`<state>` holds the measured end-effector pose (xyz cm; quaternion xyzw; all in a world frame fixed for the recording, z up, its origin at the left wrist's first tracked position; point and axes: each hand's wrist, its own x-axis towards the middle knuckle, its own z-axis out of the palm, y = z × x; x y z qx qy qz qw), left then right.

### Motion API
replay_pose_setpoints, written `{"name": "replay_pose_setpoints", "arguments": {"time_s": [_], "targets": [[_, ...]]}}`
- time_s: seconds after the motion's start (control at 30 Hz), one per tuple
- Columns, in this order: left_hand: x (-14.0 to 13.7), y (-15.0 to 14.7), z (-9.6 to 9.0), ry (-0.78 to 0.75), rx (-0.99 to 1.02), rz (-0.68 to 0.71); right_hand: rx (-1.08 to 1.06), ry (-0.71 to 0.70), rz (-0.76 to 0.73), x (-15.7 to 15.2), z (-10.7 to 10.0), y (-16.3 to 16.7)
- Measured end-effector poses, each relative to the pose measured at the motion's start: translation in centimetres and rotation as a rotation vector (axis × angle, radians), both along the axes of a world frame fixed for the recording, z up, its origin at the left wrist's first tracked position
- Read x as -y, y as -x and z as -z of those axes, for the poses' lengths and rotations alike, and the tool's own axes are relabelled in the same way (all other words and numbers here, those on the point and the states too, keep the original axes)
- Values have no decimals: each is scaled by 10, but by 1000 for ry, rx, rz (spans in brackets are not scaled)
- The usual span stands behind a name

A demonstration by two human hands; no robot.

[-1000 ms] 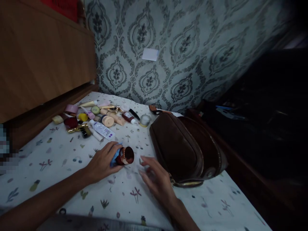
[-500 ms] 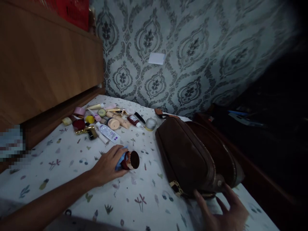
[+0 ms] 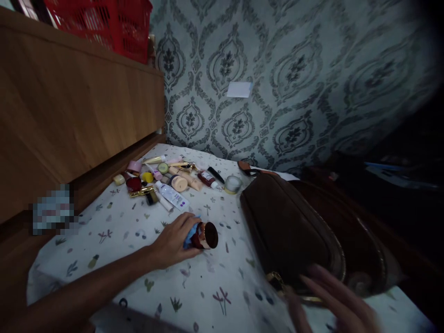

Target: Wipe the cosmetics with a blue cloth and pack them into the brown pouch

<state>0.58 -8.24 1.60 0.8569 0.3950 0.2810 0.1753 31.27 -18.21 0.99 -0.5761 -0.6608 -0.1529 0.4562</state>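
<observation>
Since a second ago, the right hand (image 3: 342, 307) has moved from beside the bottle (image 3: 205, 236) to the near end of the bag (image 3: 287, 226); it is blurred, fingers parted, and I cannot tell if it touches. The left hand (image 3: 173, 244) still grips one bottle and one blue cloth (image 3: 190, 238), left of the single bag. One basket (image 3: 104, 27) shows behind.

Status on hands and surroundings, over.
Left hand closed around copper-capped container. Right hand open, blurred, by brown bag; contact unclear. Cosmetics beyond left hand.
</observation>
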Motion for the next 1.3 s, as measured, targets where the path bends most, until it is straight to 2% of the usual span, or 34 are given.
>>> {"name": "replay_pose_setpoints", "arguments": {"time_s": [0.07,0.1,0.23,0.3,0.4,0.53,0.67,0.83,0.97,1.1,1.3], "targets": [[-1,2,-1,0,10,38,75,165,-295,-17,-11,30],[-3,2,-1,-7,12,54,62,243,-392,-29,-14,43],[-14,6,-1,-45,26,139,-59,473,-706,-79,-11,77],[-23,8,-1,-57,42,186,-133,571,-801,-95,-5,84],[-33,7,4,-82,101,198,-311,622,-795,-105,4,89],[-35,1,13,-142,183,128,-553,640,-754,-106,17,91],[-30,-3,17,-279,165,110,-673,687,-753,-105,21,89],[-25,-4,11,-455,154,131,-787,698,-726,-105,19,90],[-24,-5,6,-468,141,180,-780,713,-708,-105,17,89],[-24,-4,5,-412,137,169,-709,708,-698,-103,14,85],[-26,0,8,-329,203,116,-614,715,-812,-99,8,81]]}}
